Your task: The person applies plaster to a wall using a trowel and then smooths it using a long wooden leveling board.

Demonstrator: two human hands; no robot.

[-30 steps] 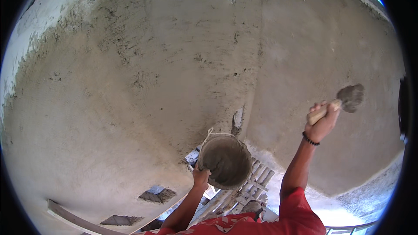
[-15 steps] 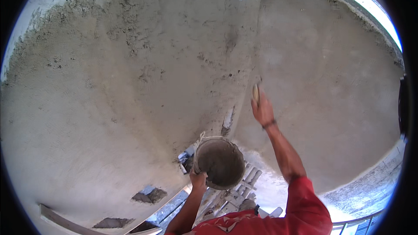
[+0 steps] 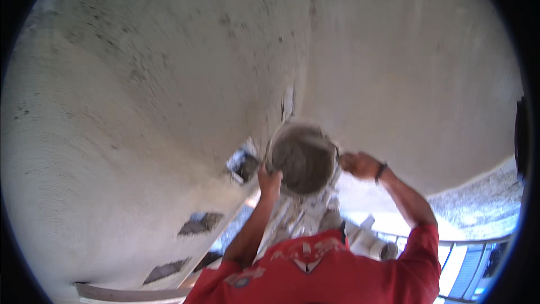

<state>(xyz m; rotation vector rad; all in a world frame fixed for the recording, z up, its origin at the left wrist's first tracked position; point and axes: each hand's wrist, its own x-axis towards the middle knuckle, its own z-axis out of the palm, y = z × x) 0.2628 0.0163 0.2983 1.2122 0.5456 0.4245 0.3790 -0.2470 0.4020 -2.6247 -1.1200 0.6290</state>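
Note:
My left hand (image 3: 270,183) is closed on the left rim of a round bucket (image 3: 302,128). Grey wet mortar (image 3: 301,170) lies inside it. At the bucket's right rim, my right hand (image 3: 363,165) is closed around the handle of a trowel (image 3: 342,159). Its blade seems to reach into the bucket, but blur hides its exact outline. A dark band circles my right wrist.
Plastered grey walls (image 3: 185,95) meet in a corner beyond the bucket. Rough openings (image 3: 201,223) break the lower left wall, above a curved board (image 3: 129,294). Below lie pale planks (image 3: 301,220) and a pipe (image 3: 382,249); a railing (image 3: 450,243) stands at lower right.
My right hand has come down from the right wall to the bucket's right rim with the trowel. The bucket, in my left hand, appears higher in view; the view has shifted and blurred.

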